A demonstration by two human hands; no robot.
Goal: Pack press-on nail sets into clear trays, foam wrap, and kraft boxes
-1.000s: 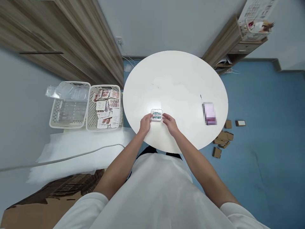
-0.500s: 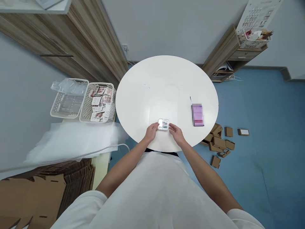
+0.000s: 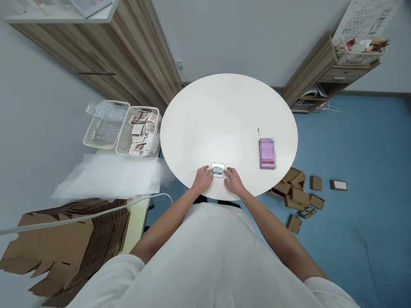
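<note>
A small clear plastic case (image 3: 218, 170) with teal and pale pieces inside sits near the front edge of the white round table (image 3: 224, 111). My left hand (image 3: 201, 180) is at the case's left side, fingers stretched out and apart, fingertips against its edge. From the other side, my right hand (image 3: 235, 181) reaches the right edge with extended fingertips, its thumb held away. Neither hand is wrapped around the case. The pieces are too small to make out exactly.
A purple pixelated box (image 3: 267, 154) lies on the table's right. To the left stand a basket of printed cards (image 3: 141, 132), a basket of clear plastic (image 3: 105, 128), white sheets (image 3: 109, 177) and flat cardboard (image 3: 70, 248). Small brown boxes (image 3: 298, 196) are on the floor at right.
The case has shifted slightly left and toward me, its teal contents now showing more plainly. My left fingers have spread from their closer hold on its edge. The whole view has shifted slightly.
</note>
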